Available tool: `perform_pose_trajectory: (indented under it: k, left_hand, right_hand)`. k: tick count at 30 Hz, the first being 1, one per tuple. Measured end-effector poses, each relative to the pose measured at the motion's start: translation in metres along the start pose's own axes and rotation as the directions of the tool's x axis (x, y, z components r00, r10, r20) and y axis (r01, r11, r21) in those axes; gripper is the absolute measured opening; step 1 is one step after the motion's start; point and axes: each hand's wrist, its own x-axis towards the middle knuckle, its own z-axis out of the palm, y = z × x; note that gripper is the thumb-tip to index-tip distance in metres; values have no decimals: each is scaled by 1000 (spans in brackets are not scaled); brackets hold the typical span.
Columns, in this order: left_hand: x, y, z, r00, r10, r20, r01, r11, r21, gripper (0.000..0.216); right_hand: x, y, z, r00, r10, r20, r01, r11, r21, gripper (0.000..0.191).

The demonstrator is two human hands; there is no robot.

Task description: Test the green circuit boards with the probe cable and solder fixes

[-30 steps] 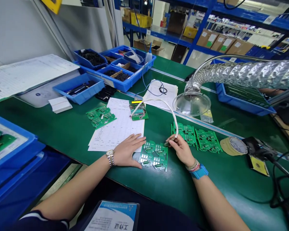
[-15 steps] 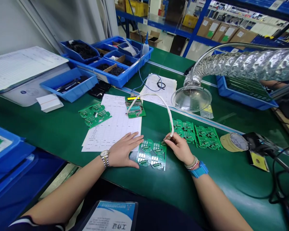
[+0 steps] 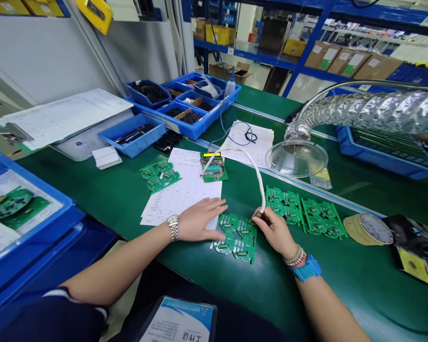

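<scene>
Five loose green circuit boards (image 3: 234, 239)

Free room lies on the green bench mat (image 3: 356, 294) along its near right edge, below the right hand (image 3: 276, 232). Between that hand and the left hand (image 3: 199, 219) sits a circuit-board panel (image 3: 235, 240). Past the right hand, a white sleeved cable (image 3: 261, 187) arcs across the way, and further right stand more board panels (image 3: 321, 218), a glass fume hood (image 3: 296, 159) and its foil duct (image 3: 371, 111).

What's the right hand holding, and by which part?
The right hand pinches a small pen-like tool by its body, just below its white cable.
</scene>
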Motion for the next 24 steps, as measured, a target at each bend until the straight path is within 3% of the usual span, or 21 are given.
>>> perform_pose_trajectory:
  k: [3,6,11,17,24]
  left_hand:
    - [34,-12,-13,986,-142,-93,153,981,123,58]
    - [68,-31,-16,942,-274,-191,306,938,161,46]
    - [87,-49,-17,861,-425,-279,483,855,190,39]
    - [87,-45,-28,856,-444,-266,505,827,246,34]
    - [92,-21,-30,876,-408,-257,470,842,264,42]
  right_hand:
    - [0,2,1,1000,-13,-2,13,1000,-8,14]
    - [-1,3,1,1000,-25,-10,24,999,-26,13]
    - [-2,5,3,998,-56,-14,55,997,-61,13]
    - [-1,6,4,997,-77,-21,76,996,-49,13]
    - [0,4,3,997,-69,-32,69,998,-14,13]
